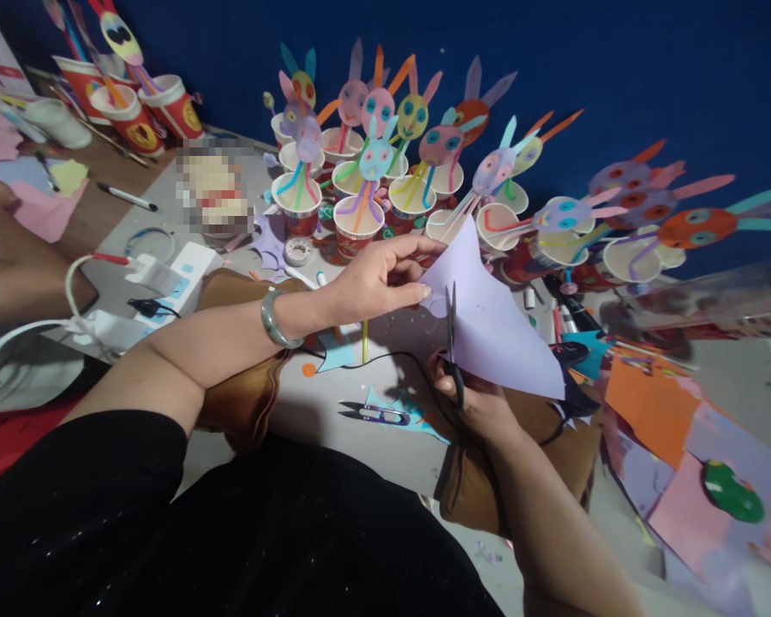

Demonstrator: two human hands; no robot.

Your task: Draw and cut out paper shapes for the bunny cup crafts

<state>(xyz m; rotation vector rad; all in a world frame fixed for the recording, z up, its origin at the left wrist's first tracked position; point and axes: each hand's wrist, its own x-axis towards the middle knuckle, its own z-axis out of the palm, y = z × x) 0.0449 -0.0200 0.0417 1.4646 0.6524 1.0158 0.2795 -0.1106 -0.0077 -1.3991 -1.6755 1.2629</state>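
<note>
A sheet of lilac paper (498,317) is raised above the table. My left hand (382,278), with a green bangle (276,319) at its wrist, pinches the sheet's left edge between thumb and fingers. My right hand (472,403) is closed round the handles of black scissors (451,330), whose blades point upward at the paper beside my left thumb. Part of the right hand's fingers is hidden behind the handles and the sheet. Below, thread snips (376,413) lie on a light blue paper scrap (427,422).
Several paper cups (358,224) with paper rabbit heads on coloured stems stand along the blue wall. A white power strip (183,278) lies at left, near another person's arm (35,287). Orange paper (652,398) and a green object (732,490) lie at right. Tape (297,251) sits before the cups.
</note>
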